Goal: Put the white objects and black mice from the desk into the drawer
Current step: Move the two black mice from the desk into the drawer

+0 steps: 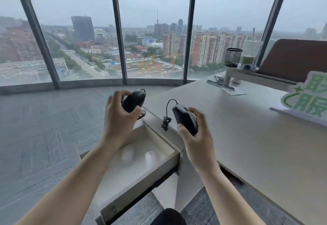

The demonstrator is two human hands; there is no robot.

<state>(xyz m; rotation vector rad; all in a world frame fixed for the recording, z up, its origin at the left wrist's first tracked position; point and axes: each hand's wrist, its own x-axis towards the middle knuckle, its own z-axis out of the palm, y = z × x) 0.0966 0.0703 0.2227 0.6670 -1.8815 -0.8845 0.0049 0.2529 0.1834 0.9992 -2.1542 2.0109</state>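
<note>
My left hand (118, 116) grips a black mouse (134, 101) in the air above the far end of the open drawer (159, 168). My right hand (196, 136) holds a second black mouse (184, 116) over the desk's left edge, and its bundled black cable (166, 122) hangs down beside it. Inside the pale drawer lie two white objects: a rounded one (127, 154) on the left and a mouse-shaped one (150, 156) to its right. My left forearm covers part of the drawer's near left side.
The pale desk (247, 136) stretches to the right. On it sit a green and white sign (307, 99), a monitor riser (247, 74) bearing a mesh pen holder (233, 56) and a jar, and papers (228, 87). A brown chair back (293, 60) stands behind. Grey floor lies left, before tall windows.
</note>
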